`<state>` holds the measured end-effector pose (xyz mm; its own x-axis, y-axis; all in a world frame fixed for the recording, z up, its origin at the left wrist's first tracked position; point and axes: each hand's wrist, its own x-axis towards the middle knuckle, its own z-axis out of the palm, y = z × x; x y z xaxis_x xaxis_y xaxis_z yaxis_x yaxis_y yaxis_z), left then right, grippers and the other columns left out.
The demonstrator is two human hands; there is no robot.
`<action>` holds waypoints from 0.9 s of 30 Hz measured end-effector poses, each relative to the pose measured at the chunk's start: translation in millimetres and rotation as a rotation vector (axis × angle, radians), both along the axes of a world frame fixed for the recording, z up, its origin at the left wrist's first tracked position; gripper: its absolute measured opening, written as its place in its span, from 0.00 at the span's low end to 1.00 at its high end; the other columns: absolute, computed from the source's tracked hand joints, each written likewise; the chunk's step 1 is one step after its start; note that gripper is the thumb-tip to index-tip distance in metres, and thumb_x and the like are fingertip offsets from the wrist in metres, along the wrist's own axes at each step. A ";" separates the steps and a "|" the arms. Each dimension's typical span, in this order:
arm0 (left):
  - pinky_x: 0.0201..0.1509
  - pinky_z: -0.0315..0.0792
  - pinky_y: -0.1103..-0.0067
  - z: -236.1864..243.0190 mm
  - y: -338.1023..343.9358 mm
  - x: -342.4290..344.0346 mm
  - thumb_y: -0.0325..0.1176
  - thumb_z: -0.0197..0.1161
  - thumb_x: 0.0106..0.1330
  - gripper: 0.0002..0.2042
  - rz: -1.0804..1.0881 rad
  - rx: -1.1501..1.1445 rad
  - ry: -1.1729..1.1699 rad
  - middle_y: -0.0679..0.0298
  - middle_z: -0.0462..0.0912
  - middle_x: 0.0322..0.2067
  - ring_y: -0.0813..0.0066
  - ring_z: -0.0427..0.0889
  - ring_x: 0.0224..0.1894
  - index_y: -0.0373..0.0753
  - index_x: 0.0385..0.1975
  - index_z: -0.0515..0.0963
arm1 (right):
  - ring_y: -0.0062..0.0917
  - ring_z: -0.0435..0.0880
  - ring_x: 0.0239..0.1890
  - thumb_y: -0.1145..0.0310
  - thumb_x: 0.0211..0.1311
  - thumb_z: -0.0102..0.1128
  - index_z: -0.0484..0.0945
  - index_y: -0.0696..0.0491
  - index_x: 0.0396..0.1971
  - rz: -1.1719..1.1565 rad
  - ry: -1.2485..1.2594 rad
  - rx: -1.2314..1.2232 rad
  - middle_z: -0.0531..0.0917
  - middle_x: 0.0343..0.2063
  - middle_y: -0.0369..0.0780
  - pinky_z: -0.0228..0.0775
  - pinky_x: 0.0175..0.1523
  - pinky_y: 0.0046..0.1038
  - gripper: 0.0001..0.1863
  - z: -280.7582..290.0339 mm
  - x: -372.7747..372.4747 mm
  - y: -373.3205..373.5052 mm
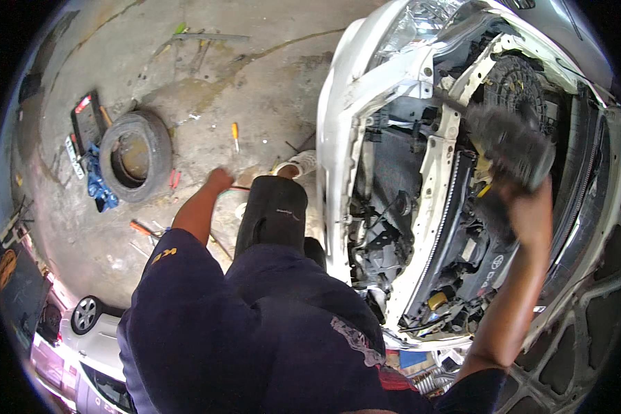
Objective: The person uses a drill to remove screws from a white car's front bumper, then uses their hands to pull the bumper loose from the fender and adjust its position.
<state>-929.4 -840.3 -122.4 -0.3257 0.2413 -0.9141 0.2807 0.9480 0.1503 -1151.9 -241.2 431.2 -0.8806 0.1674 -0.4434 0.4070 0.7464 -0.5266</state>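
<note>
My right hand (524, 200) grips a blurred black part (510, 141) over the open engine bay of a white car (338, 90); a dark rod extends up-left from it. The part partly covers my fingers. Below it lies the black engine cover (490, 276), beside the white front crossmember (431, 200). My left hand (219, 181) hangs out over the concrete floor, left of my leg, blurred, with a thin red object near it; whether it holds that is unclear.
On the floor (269, 83) lie a loose tyre (159, 155), a black tray (86, 117), blue cloth (102, 190), a yellow-handled screwdriver (235, 134) and red-handled pliers (174, 179). Another white car (100, 348) stands at lower left. A raised hood (586, 324) fills the lower right.
</note>
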 end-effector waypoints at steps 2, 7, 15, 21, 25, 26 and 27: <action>0.68 0.76 0.62 60.7 -100.9 22.9 0.39 0.61 0.70 0.19 0.189 -0.430 -0.185 0.54 0.87 0.61 0.54 0.84 0.65 0.47 0.58 0.88 | 0.30 0.88 0.56 0.76 0.60 0.74 0.81 0.58 0.60 -0.105 0.004 0.064 0.90 0.53 0.44 0.76 0.65 0.35 0.26 -14.7 78.3 -22.4; 0.63 0.78 0.63 126.9 -197.8 62.4 0.37 0.68 0.63 0.23 -0.123 -0.209 -0.293 0.57 0.87 0.59 0.53 0.88 0.57 0.50 0.61 0.86 | 0.34 0.88 0.56 0.71 0.58 0.76 0.80 0.58 0.61 -0.182 -0.290 -0.199 0.89 0.53 0.48 0.77 0.64 0.35 0.29 -79.2 212.7 -81.8; 0.80 0.63 0.60 305.1 66.1 -119.0 0.53 0.86 0.49 0.58 0.088 0.885 -0.123 0.40 0.71 0.72 0.43 0.69 0.75 0.38 0.79 0.60 | 0.39 0.89 0.51 0.69 0.60 0.75 0.81 0.61 0.58 -0.214 -0.404 -0.481 0.90 0.48 0.51 0.78 0.61 0.37 0.26 -163.9 273.6 -202.4; 0.60 0.77 0.59 307.4 107.0 -149.7 0.48 0.86 0.47 0.41 0.121 0.940 -0.477 0.45 0.87 0.52 0.45 0.86 0.56 0.36 0.61 0.77 | 0.30 0.86 0.53 0.77 0.66 0.73 0.75 0.59 0.64 -0.778 -0.341 -0.812 0.87 0.53 0.41 0.77 0.63 0.33 0.28 -168.0 273.8 -312.1; 0.58 0.79 0.60 223.8 41.7 -177.7 0.45 0.83 0.51 0.32 0.244 0.837 -0.420 0.48 0.89 0.50 0.48 0.88 0.53 0.37 0.55 0.82 | 0.38 0.80 0.68 0.71 0.70 0.72 0.47 0.52 0.83 -0.619 -0.393 -0.328 0.73 0.72 0.50 0.75 0.68 0.42 0.50 -208.0 282.3 -365.8; 0.59 0.79 0.61 177.1 10.8 -178.1 0.44 0.83 0.53 0.31 0.340 0.877 -0.382 0.47 0.89 0.51 0.48 0.88 0.53 0.37 0.56 0.82 | 0.40 0.77 0.71 0.65 0.68 0.75 0.48 0.52 0.82 -0.628 -0.454 -0.261 0.73 0.72 0.50 0.74 0.70 0.42 0.52 -221.8 283.0 -385.7; 0.60 0.79 0.61 132.8 -21.6 -185.9 0.44 0.82 0.55 0.31 0.445 0.913 -0.340 0.47 0.89 0.51 0.48 0.89 0.54 0.36 0.56 0.82 | 0.43 0.75 0.73 0.59 0.68 0.75 0.48 0.52 0.83 -0.589 -0.658 -0.188 0.72 0.73 0.52 0.72 0.71 0.43 0.53 -245.9 287.1 -407.3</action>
